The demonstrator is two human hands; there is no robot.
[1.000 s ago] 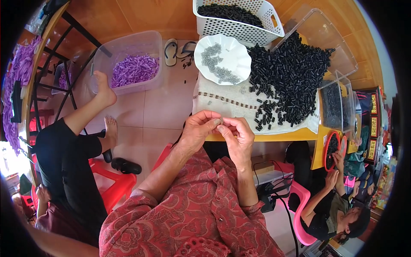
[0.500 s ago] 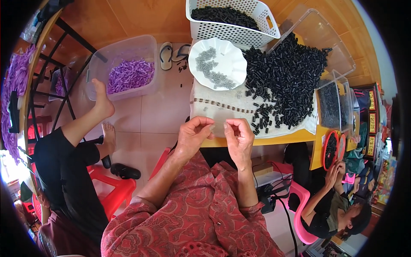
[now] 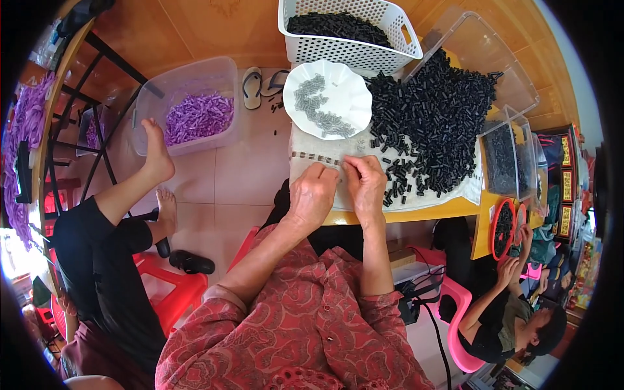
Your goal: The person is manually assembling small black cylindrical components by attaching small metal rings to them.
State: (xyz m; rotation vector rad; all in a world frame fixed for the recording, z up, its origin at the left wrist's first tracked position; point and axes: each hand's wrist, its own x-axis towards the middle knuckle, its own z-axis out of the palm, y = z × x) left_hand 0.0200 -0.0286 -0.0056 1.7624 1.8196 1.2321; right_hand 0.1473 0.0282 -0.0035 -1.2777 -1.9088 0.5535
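Okay so, left hand [image 3: 314, 196] curled, fingertips hidden; right hand [image 3: 366, 187] has thumb and forefinger narrow. Can't tell what, if anything, either's holding. Both low over cloth [image 3: 304, 170], person's side of scalloped plate [image 3: 356, 97]. Black tubes [image 3: 439, 123] heaped right of plate, right hand nearer, long axes every which way. Tiny clear bits [image 3: 330, 121] on plate. Behind plate: white basket [image 3: 328, 53], more black tubes inside. Way left of plate: clear bin [image 3: 151, 86], purple pieces [image 3: 198, 118] in it.
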